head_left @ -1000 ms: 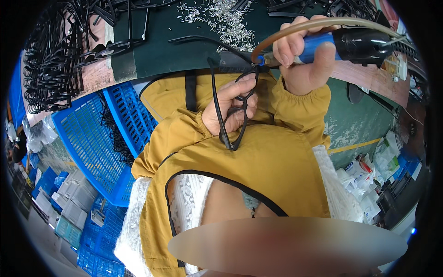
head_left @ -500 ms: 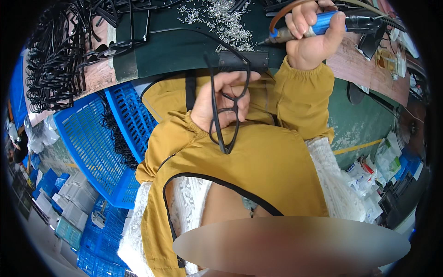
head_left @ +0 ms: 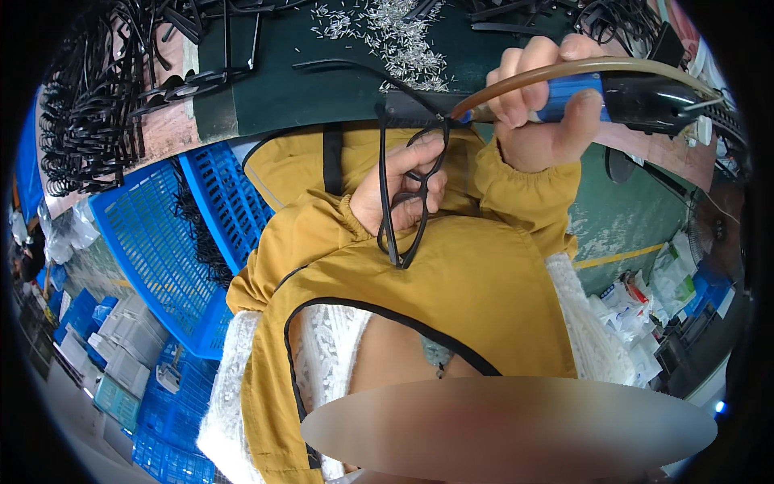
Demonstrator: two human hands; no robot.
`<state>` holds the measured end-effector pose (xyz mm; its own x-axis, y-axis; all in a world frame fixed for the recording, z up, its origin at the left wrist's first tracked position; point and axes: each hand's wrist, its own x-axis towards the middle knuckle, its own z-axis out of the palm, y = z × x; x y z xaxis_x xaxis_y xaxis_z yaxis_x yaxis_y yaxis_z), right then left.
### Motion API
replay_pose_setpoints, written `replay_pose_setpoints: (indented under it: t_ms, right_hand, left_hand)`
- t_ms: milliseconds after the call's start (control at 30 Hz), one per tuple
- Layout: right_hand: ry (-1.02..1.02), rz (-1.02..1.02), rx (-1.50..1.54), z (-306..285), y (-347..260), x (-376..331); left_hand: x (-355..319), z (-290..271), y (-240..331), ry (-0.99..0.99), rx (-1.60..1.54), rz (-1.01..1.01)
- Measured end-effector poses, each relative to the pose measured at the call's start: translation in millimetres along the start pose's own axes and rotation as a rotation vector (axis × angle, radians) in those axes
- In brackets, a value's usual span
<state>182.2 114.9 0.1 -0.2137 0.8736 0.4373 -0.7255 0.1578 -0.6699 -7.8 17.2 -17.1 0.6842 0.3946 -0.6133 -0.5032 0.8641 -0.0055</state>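
My left hand point(head_left: 403, 181) is closed round the front of a black glasses frame point(head_left: 390, 211), holding it over my lap at the table's near edge. One temple arm stretches up and left over the dark mat; the other hangs down toward me. My right hand point(head_left: 544, 113) grips a blue and black electric screwdriver point(head_left: 574, 90) with a brown hose point(head_left: 556, 74) curving over it. Its tip meets the frame's hinge corner, though the exact contact is too small to make out. Beyond lies a heap of tiny silver screws point(head_left: 403, 44).
Many black glasses frames point(head_left: 81, 121) are piled at the table's left, with more black parts point(head_left: 504, 26) at the back right. Below left stands a blue plastic basket point(head_left: 149, 250) with black pieces beside it. A dark green mat point(head_left: 274, 89) covers the table's middle.
The screwdriver has come down and left, its tip now at the glasses frame's hinge corner. My left hand has shifted slightly right with the frame.
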Motion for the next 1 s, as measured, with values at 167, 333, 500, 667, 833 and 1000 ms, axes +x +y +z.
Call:
replay_pose_setpoints:
  t_ms: [167,333,500,667,833,1000]
  right_hand:
    - [0.019,0.077,-0.057,6.2,1.9,2.5]
    - [0.011,0.042,-0.054,6.6,-0.4,-0.3]
    - [0.015,0.059,-0.087,8.3,-0.6,-0.1]
    - [0.018,0.057,-0.062,19.3,0.2,1.7]
    - [0.056,0.068,-0.084,22.8,3.6,2.5]
    - [-0.058,0.156,0.024,11.2,5.0,5.9]
  left_hand:
    - [1.7,-5.1,-1.7,-0.020,0.049,0.069]
    - [4.0,-7.1,1.1,-0.042,0.011,0.013]
    - [4.5,-6.3,3.3,-0.074,-0.007,0.021]
    - [5.5,-8.1,2.5,-0.137,0.004,0.027]
    - [6.8,-10.4,0.6,-0.120,0.075,0.084]
    - [7.5,-12.7,4.5,-0.109,0.080,0.013]
